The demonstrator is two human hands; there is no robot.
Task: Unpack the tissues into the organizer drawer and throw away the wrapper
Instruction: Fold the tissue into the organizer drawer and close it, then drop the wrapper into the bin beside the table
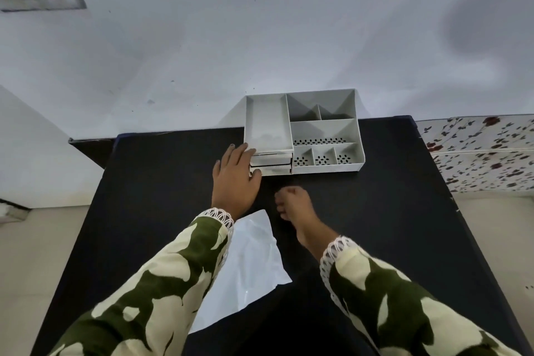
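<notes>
Wrapper (pixel 248 266) under left sleeve (pixel 161 283); left hand (pixel 235 179) touching organizer (pixel 303 133).

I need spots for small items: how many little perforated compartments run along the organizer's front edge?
3, side by side in the organizer's front row: left compartment, middle compartment, right compartment. None seems hidden.

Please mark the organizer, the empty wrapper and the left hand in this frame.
organizer (pixel 320 130): head view, on the divider wall between its open compartments.
wrapper (pixel 251 263): head view, on the flat white middle, beside the left sleeve.
left hand (pixel 234 182): head view, on the back of the hand.
</notes>
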